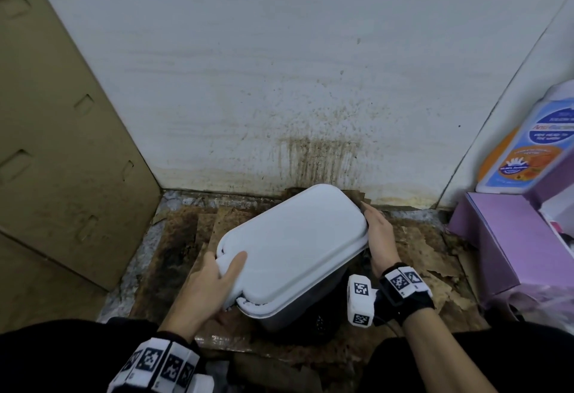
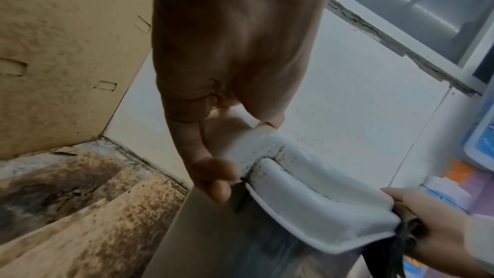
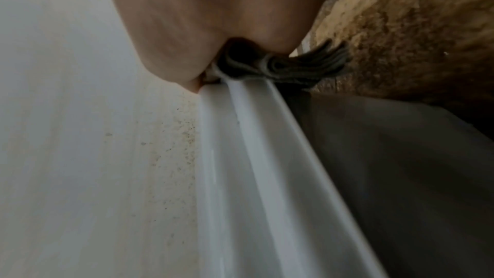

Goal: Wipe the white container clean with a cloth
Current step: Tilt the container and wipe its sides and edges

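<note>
2 hands, 1 white container, 1 cloth, 1 purple box.

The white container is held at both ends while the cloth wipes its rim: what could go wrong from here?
1. The white container sits tilted; only the left hand steadies it, so it may tip.
2. The cloth in the right hand already looks dark, so it may smear the rim.
3. The stained cardboard lies close under the cloth and could dirty it.
</note>
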`<act>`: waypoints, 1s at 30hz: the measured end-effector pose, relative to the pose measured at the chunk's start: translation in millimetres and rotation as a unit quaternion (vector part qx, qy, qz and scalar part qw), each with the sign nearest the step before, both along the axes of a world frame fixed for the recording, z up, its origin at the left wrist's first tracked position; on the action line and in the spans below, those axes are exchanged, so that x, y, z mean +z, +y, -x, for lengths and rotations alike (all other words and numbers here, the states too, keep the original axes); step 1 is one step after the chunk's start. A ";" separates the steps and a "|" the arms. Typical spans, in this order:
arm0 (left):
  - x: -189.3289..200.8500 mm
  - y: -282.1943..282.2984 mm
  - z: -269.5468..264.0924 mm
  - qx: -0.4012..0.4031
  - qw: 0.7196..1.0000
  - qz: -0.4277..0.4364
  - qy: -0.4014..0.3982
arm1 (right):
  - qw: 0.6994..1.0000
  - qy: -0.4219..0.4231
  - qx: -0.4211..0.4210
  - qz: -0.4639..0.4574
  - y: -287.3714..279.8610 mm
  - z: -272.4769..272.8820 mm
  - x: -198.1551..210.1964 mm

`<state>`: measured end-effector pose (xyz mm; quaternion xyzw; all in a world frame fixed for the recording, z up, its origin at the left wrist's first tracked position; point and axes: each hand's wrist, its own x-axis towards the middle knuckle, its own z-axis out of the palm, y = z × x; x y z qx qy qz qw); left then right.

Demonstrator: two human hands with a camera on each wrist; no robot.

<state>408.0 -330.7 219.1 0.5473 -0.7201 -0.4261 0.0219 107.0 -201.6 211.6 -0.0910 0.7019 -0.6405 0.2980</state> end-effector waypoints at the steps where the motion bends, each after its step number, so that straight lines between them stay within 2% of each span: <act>1: 1.3 0.3 -0.3 -0.003 1.000 0.008 0.007 | 1.000 0.001 -0.012 0.005 1.6 -1.7 -0.9; 8: 14.3 -12.4 11.7 -0.070 0.996 0.051 0.021 | 0.987 -0.015 -0.155 0.043 25.6 -28.4 -5.1; 12: 19.6 -29.9 20.3 -0.107 0.992 0.061 0.018 | 0.974 -0.010 -0.227 0.029 40.6 -48.8 -11.6; 15: 16.6 -38.6 25.9 -0.121 0.990 0.073 0.008 | 0.974 -0.004 -0.227 0.025 48.7 -58.4 -19.2; 21: 7.7 -37.1 21.8 -0.087 0.993 0.083 -0.014 | 0.984 -0.008 -0.172 0.046 50.7 -67.4 -20.3; 27: 3.3 -20.0 28.2 0.038 0.996 0.078 -0.031 | 0.982 -0.084 -0.152 0.078 52.0 -48.7 -15.6; 30: 5.2 -18.8 29.5 0.043 0.995 0.091 -0.024 | 0.983 -0.104 -0.132 0.079 50.9 -37.4 -13.4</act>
